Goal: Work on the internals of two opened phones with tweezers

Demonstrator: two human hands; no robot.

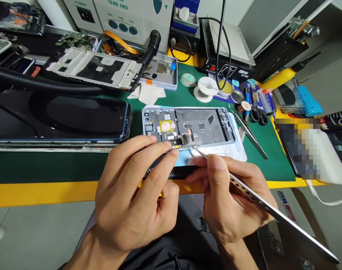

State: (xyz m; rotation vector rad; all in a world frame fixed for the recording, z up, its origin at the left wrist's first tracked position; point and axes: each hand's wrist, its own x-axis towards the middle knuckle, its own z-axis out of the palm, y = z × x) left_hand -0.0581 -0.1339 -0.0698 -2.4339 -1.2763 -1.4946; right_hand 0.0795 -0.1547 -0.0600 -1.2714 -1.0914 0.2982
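Observation:
An opened phone frame [201, 125] lies face up, its dark inner plate, small parts and a pale patch of paste exposed. It rests on a light-blue and white phone box [240, 150]. With bent fingertips, my left hand [134, 191] holds the frame's near edge; the thumb sits lower, off the frame. A pair of metal tweezers [258, 198] with a row of holes is gripped in my right hand [230, 195]. Their tip touches or nearly touches the near edge, beside a silvery flex cable [186, 138] close to my left fingertips.
Stacked phones [75, 116] stand left. Behind are a phone midframe [95, 69], a parts tray [162, 71] and a grey soldering machine [128, 15] with a thick black hose. Spare tweezers [249, 131], a solder spool [206, 89] and scissors [257, 114] lie right on the green mat [47, 167].

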